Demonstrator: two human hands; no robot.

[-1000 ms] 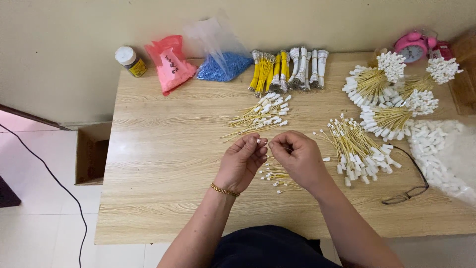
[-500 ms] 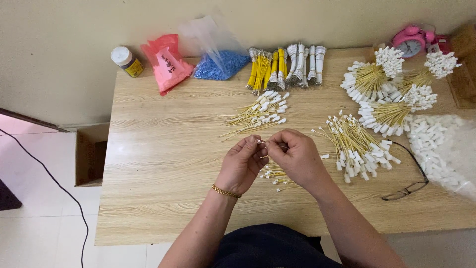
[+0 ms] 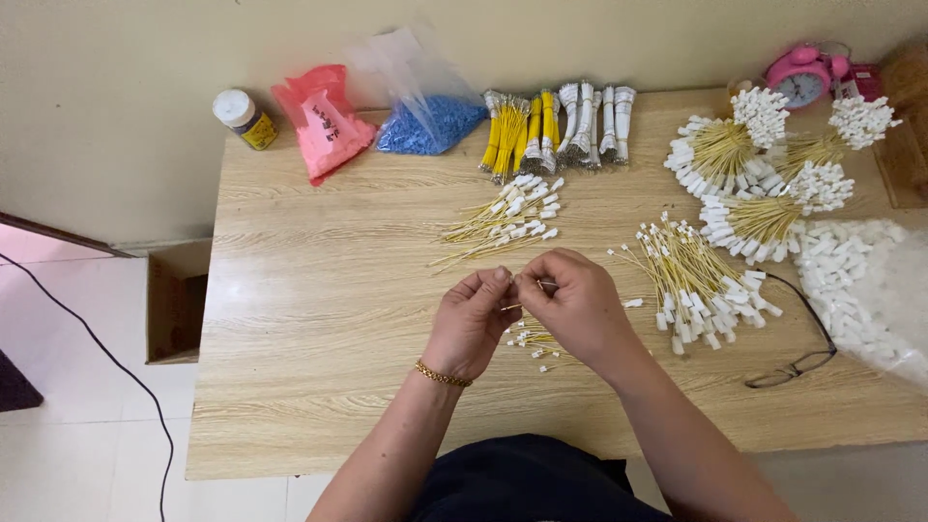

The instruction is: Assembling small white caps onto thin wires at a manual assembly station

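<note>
A thin yellow wire [image 3: 527, 302] is pinched between the fingertips of the left hand [image 3: 471, 322] and the right hand [image 3: 572, 304], both closed on it, held just above the wooden table [image 3: 309, 319] at its middle. A small scatter of capped wires [image 3: 534, 341] is found directly beneath the hands, a loose pile [image 3: 503, 220] beyond them, a larger heap [image 3: 691, 280] to the right, and black-framed glasses [image 3: 795, 360] near the right edge.

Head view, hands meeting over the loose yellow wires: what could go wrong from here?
1. The left hand and right hand pinch a thin yellow wire over a small loose pile; a slip could drop it among them.
2. The right forearm lies close to the big wire heap and could scatter it.
3. The eyeglasses sit near the table edge and could get knocked off.
</note>
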